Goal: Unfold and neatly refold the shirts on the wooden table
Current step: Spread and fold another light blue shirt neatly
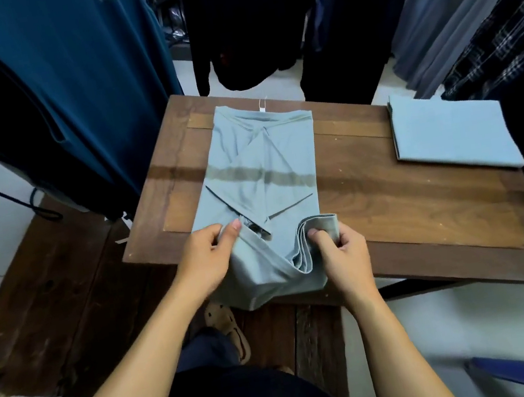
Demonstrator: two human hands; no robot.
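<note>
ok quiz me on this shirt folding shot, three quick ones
1. True or false: the left hand and right hand both hold the near end of the middle shirt.
2. Where does the folded shirt lie? A) far right on the table B) on the floor C) under the left hand
3. Fill in: the shirts on the table number ___.
Key: 1 true; 2 A; 3 two.
</note>
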